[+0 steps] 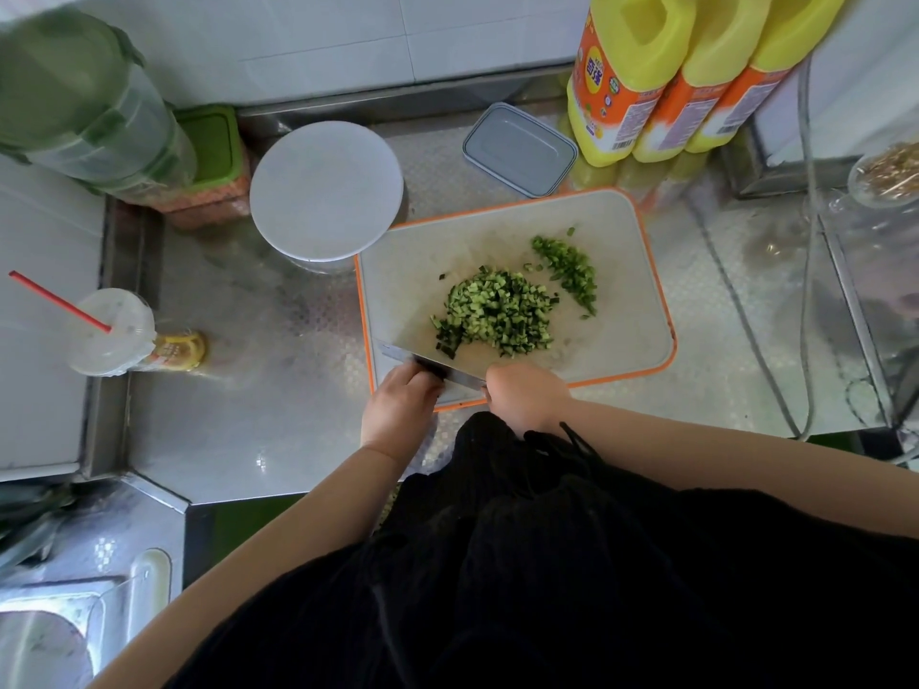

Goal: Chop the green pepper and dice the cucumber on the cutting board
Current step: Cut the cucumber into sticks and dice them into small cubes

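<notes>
A patterned steel counter (278, 310) against white tiles carries an orange-rimmed cutting board (641, 290), a round white lid (325, 189), a grey box (519, 149), yellow bottles (631, 77) and a cup with a red straw (112, 333). Mid-board lies the diced cucumber (495, 313); just right of it, the smaller heap of chopped green pepper (569, 271). At the near edge the left hand (398, 407) curls round the dark handle of a cleaver (427, 355), its broad blade touching the cucumber, while the right hand (524, 395) grips the blade's other end, fingers curled under
</notes>
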`<action>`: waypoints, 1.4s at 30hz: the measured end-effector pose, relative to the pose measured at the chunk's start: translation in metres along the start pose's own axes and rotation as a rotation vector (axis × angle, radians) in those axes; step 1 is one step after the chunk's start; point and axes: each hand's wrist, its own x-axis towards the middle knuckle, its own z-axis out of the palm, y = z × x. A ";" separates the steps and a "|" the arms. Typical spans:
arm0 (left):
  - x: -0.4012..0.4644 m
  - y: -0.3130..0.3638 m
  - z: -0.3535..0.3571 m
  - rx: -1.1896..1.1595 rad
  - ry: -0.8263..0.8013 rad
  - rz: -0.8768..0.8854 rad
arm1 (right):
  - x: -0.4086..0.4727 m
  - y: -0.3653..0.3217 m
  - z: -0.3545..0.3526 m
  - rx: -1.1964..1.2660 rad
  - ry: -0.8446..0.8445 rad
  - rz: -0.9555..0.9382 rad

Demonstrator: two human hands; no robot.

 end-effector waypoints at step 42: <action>-0.004 -0.022 -0.002 0.170 -0.046 0.197 | -0.001 -0.001 -0.002 0.091 -0.026 0.039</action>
